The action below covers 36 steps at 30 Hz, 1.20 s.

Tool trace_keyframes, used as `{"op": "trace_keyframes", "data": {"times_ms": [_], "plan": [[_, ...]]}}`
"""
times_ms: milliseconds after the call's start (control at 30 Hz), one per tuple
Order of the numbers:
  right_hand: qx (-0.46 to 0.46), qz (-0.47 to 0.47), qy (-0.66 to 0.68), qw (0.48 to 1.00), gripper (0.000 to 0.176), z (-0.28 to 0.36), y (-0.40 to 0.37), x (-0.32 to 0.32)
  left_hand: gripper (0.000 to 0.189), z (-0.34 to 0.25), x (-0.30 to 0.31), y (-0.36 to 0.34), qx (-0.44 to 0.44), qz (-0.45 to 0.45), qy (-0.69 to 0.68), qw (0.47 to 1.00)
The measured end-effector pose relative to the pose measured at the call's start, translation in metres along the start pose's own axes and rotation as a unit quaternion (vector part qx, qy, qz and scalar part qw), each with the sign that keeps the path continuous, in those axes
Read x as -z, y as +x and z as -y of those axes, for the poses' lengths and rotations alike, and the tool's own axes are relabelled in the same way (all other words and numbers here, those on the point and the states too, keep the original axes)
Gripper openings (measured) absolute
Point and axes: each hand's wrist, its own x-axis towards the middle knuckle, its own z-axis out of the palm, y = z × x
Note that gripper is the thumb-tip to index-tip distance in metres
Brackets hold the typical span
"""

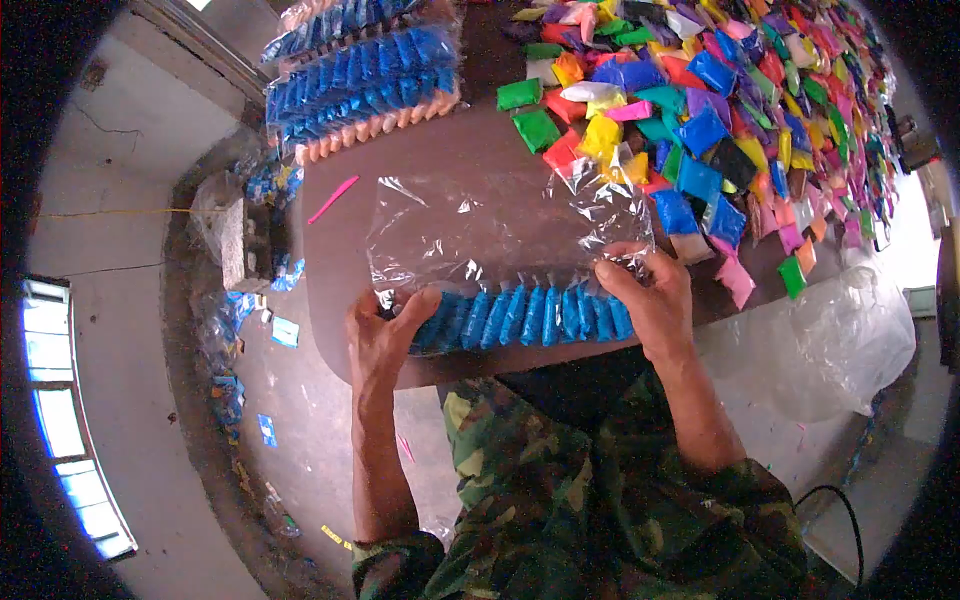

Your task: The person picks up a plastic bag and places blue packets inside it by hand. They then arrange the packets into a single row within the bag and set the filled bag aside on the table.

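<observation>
A clear plastic bag lies on the brown table in front of me, with a row of small blue packets lined up along its near side. My left hand grips the bag's left end, thumb laid over the plastic by the first packets. At the right end, my right hand pinches the film between thumb and fingers. The bag's far part is loose and wrinkled, reaching the edge of a large heap of colourful packets.
Filled bags of blue and peach packets are stacked at the table's back left. A pink strip lies on the brown table. A large clear plastic bag hangs at the right edge. A concrete block stands left, among litter.
</observation>
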Motion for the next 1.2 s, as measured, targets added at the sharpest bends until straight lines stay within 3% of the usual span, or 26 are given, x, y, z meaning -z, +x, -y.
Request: {"op": "trace_keyframes", "data": {"times_ms": [333,433,533,633,733,833,1033,1200], "plan": [[0.007,-0.021,-0.014,1.0,0.027,0.007,0.002,-0.005,0.039,0.022,-0.007,0.011,-0.034,-0.056,-0.1,0.993],[0.007,-0.008,0.013,1.0,0.021,-0.007,0.007,-0.006,0.034,0.009,0.001,0.011,-0.015,-0.003,0.056,0.998],[-0.02,-0.013,0.056,0.998,0.02,-0.003,0.007,-0.007,0.032,0.01,-0.003,0.01,-0.042,-0.033,0.041,0.998],[-0.028,-0.006,0.076,0.997,0.021,-0.003,0.005,-0.005,0.043,0.017,-0.004,0.012,-0.026,-0.041,-0.024,0.999],[0.011,-0.018,-0.003,1.0,0.025,0.002,0.003,-0.003,0.048,0.013,0.003,0.007,-0.001,-0.011,-0.105,0.994],[0.022,-0.046,0.017,0.999,0.038,-0.003,0.002,-0.005,0.035,0.021,0.012,0.004,-0.006,0.009,-0.106,0.994],[0.039,-0.059,-0.001,0.998,0.04,-0.008,-0.001,-0.005,0.03,0.028,0.023,-0.021,-0.1,-0.08,-0.115,0.985],[0.042,-0.065,-0.014,0.997,0.043,-0.009,-0.001,-0.004,0.037,0.028,0.018,-0.048,-0.088,-0.083,-0.065,0.991]]}}
